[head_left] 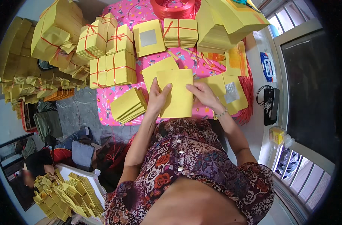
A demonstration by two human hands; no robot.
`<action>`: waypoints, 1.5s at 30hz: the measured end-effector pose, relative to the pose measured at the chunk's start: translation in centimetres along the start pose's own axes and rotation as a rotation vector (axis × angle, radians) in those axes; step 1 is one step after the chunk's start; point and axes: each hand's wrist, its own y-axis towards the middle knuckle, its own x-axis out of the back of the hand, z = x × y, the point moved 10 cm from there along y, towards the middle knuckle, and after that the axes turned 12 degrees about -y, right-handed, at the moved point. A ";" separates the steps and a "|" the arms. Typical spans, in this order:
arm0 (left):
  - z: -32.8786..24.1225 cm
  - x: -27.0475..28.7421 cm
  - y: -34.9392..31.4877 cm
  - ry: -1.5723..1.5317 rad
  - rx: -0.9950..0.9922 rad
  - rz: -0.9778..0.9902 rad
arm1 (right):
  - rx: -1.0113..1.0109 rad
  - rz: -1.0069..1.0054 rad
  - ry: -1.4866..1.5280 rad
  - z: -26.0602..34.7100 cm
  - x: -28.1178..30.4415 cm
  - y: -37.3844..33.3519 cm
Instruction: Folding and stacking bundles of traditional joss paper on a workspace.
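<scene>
Fingers (166, 90) of the left hand (158, 98), in the head view, clamp the left edge of a yellow paper piece (177, 99) at the frame's centre, thumb in front; the right hand (205, 94) pinches its right edge, thumb likewise in front; the pink-covered table (104, 111) carries yellow stacks (128, 107) left of centre; red-tied bundles (120, 71) stand upper left.

The yellow piece (178, 97) you hold looks like matt, smooth paper. Before you, the pink desk cover (186, 58) has a slight sheen, the red coil (174, 14) is glossy plastic, the far silver rectangle (148, 38) looks foil-like, and your blouse (212, 150) is cloth.
</scene>
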 end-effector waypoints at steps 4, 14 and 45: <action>0.1 -0.3 0.1 0.011 -0.038 -0.029 | 0.036 -0.094 -0.089 -0.6 0.6 0.0; 1.2 0.4 0.0 -0.022 0.054 -0.072 | -0.078 0.009 0.051 -2.5 -1.0 -1.3; 0.9 -3.0 -1.5 0.310 -0.050 0.269 | 0.053 -0.096 0.083 -4.0 3.0 -1.8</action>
